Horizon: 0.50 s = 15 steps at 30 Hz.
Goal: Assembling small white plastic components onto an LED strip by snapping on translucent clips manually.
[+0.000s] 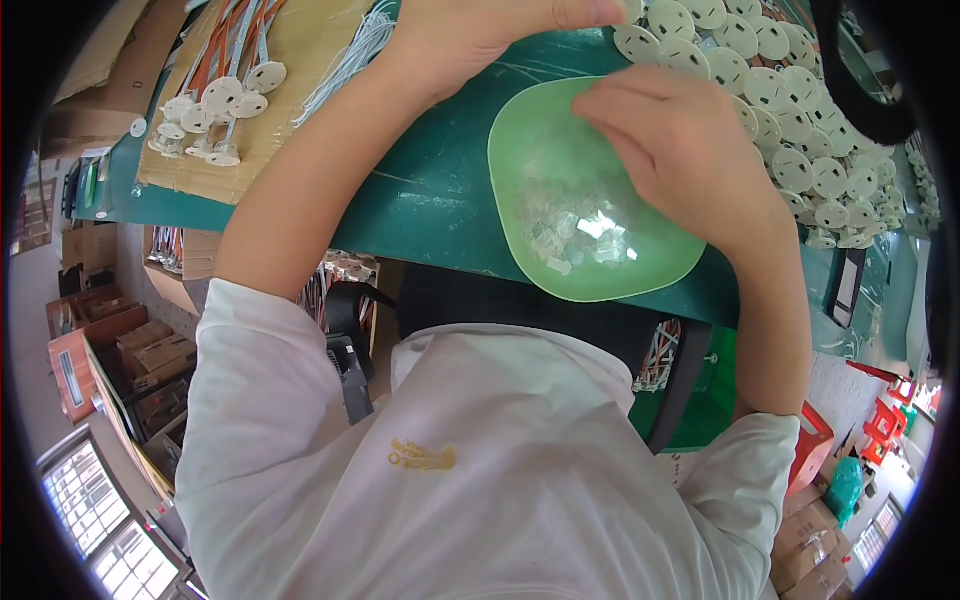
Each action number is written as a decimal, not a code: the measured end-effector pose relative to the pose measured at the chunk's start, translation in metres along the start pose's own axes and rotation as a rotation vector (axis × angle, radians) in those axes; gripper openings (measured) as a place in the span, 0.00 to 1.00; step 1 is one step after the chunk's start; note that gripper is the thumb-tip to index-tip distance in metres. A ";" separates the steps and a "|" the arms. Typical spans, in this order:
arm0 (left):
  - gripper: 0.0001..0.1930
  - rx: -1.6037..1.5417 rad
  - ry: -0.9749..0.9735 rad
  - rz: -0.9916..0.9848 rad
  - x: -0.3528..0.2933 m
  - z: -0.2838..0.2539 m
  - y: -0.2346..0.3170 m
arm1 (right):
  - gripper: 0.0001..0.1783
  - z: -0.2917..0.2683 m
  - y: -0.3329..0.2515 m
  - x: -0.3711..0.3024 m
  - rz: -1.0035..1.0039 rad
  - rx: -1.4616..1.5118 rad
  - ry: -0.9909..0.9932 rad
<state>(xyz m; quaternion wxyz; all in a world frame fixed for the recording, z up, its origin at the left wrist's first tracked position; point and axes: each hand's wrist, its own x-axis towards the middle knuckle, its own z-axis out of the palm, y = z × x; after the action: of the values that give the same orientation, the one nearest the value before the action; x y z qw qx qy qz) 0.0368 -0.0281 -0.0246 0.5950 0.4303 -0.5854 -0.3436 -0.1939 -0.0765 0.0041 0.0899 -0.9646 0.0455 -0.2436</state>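
A light green bowl (pixel 515 215) sits at the near edge of the green table, with many small clear pieces (pixel 570 225) in its bottom. Over the bowl's far right side is my right hand (pixel 690 150), slightly blurred, its fingertips drawn together; whatever is between them is too small to make out. My left hand (pixel 465 35) reaches across the far side of the table. Its thumb stretches right toward the white discs (pixel 735 75), while its other fingers are cut off by the top of the picture. Small slots mark the discs, heaped to the right.
At the left, a cardboard sheet (pixel 200 178) bears white discs on orange and white wires (pixel 222 97). A bundle of pale wires (pixel 345 65) lies beside my left forearm. A dark chair armrest (pixel 678 385) is below the table edge; an open carton (pixel 190 285) stands at the left.
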 end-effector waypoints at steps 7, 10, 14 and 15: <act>0.22 -0.191 0.103 -0.106 0.003 0.020 0.016 | 0.12 -0.001 -0.007 -0.002 0.056 -0.010 -0.213; 0.22 -0.216 0.086 -0.110 0.003 0.020 0.015 | 0.11 -0.003 -0.006 -0.002 0.098 0.065 -0.224; 0.21 -0.160 0.070 -0.121 0.003 0.023 0.021 | 0.10 -0.004 -0.005 -0.002 0.100 0.111 -0.248; 0.21 -0.155 0.068 -0.121 0.003 0.023 0.022 | 0.10 -0.003 -0.005 -0.002 0.098 0.112 -0.247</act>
<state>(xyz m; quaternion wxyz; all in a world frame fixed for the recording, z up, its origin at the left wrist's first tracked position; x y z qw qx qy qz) 0.0122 -0.0247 -0.0044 0.6240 0.4291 -0.5096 -0.4085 -0.1966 -0.0716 0.0069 0.1601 -0.9774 0.0675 -0.1204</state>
